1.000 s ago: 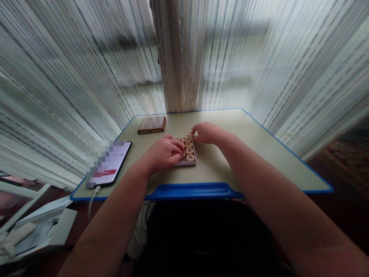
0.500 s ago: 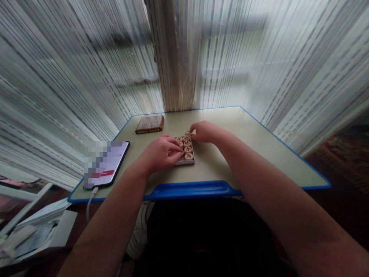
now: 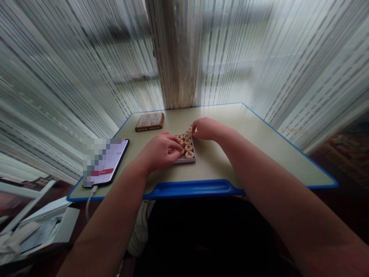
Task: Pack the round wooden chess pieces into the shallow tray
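Observation:
A small shallow tray [image 3: 190, 159] lies in the middle of the desk, filled with several round wooden game discs [image 3: 188, 147] marked with dark characters. My left hand [image 3: 159, 151] rests on the tray's left half, fingers curled over the discs there and pinching something I cannot make out. My right hand [image 3: 206, 129] is at the tray's far right corner, fingertips pinched on one wooden disc [image 3: 189, 130].
A brown lid or box [image 3: 150, 122] lies at the desk's far left. A phone [image 3: 105, 161] with a lit screen and a white cable sits near the left edge. The desk [image 3: 253, 154] has a blue rim and a front groove. Striped curtains hang behind.
Both hands have stayed on the tray with only slight finger shifts. The view has drifted a little.

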A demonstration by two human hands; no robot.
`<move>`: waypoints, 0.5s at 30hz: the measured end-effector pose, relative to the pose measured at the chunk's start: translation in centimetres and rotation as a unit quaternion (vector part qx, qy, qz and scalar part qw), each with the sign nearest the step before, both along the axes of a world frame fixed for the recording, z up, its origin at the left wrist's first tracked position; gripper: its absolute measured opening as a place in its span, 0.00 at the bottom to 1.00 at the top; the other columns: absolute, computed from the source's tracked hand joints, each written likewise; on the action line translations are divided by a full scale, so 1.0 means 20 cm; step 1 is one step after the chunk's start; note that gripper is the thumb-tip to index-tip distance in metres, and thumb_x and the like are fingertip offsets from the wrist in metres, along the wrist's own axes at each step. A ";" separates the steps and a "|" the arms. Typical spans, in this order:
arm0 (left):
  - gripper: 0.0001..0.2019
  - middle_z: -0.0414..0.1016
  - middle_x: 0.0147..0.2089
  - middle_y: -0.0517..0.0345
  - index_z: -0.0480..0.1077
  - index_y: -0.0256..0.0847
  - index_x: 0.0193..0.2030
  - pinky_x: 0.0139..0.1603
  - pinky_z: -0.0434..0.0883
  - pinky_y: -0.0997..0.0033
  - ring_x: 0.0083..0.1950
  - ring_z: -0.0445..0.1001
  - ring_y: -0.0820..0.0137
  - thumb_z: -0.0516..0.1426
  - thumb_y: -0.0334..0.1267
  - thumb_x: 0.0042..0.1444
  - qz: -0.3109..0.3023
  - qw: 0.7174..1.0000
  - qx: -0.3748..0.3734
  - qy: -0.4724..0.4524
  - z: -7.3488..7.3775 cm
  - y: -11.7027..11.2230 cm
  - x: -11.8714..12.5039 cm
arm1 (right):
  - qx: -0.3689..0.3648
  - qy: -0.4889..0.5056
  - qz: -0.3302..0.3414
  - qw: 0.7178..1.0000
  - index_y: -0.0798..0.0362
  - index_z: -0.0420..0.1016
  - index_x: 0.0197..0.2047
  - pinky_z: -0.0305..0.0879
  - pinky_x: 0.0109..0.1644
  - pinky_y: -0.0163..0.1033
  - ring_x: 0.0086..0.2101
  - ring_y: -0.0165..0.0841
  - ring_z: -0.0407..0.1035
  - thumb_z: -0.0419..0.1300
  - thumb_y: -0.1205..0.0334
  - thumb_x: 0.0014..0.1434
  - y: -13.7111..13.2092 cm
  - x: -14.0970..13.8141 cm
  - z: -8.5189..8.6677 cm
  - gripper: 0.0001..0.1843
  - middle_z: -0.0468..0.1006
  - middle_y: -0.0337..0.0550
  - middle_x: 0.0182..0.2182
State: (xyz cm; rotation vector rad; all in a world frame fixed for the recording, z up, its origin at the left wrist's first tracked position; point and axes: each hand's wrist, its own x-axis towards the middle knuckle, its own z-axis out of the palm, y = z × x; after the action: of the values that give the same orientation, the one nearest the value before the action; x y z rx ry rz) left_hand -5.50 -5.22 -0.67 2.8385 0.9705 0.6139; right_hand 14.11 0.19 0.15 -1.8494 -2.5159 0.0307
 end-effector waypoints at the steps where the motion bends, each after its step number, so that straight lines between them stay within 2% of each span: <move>1: 0.12 0.79 0.38 0.56 0.80 0.42 0.32 0.45 0.66 0.64 0.38 0.71 0.68 0.53 0.33 0.51 -0.008 1.000 -0.004 0.007 0.00 0.00 0.00 | -0.002 0.001 -0.003 1.000 0.53 0.79 0.45 0.65 0.41 0.39 0.40 0.41 0.73 0.57 0.58 0.52 0.00 0.00 0.00 0.18 0.80 0.52 0.41; 6: 0.14 0.80 0.39 0.58 0.80 0.44 0.31 0.48 0.65 0.63 0.39 0.71 0.68 0.52 0.29 0.50 -0.024 0.999 -0.012 0.030 0.00 0.01 0.01 | -0.012 0.002 -0.012 1.000 0.53 0.78 0.46 0.65 0.42 0.39 0.41 0.41 0.72 0.57 0.58 0.53 -0.01 -0.01 0.01 0.19 0.79 0.51 0.42; 11: 0.15 0.80 0.39 0.57 0.80 0.43 0.34 0.45 0.66 0.63 0.39 0.71 0.67 0.52 0.29 0.49 -0.014 0.999 -0.005 0.035 -0.01 0.01 0.01 | -0.011 0.008 -0.016 1.000 0.52 0.78 0.46 0.65 0.43 0.40 0.41 0.41 0.72 0.58 0.57 0.52 0.00 -0.01 0.01 0.19 0.79 0.50 0.43; 15: 0.13 0.79 0.38 0.55 0.80 0.42 0.32 0.42 0.66 0.64 0.38 0.69 0.67 0.53 0.29 0.49 0.003 1.000 0.017 0.003 -0.01 0.01 0.00 | -0.006 0.010 -0.014 1.000 0.51 0.79 0.45 0.65 0.43 0.40 0.41 0.42 0.72 0.58 0.56 0.53 0.00 0.00 0.00 0.18 0.79 0.50 0.42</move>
State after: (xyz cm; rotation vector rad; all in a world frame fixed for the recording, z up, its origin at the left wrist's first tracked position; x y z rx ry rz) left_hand -5.53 -4.98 -0.91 2.8698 0.9786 0.6297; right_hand 14.03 0.24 0.12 -1.8776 -2.4824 0.0622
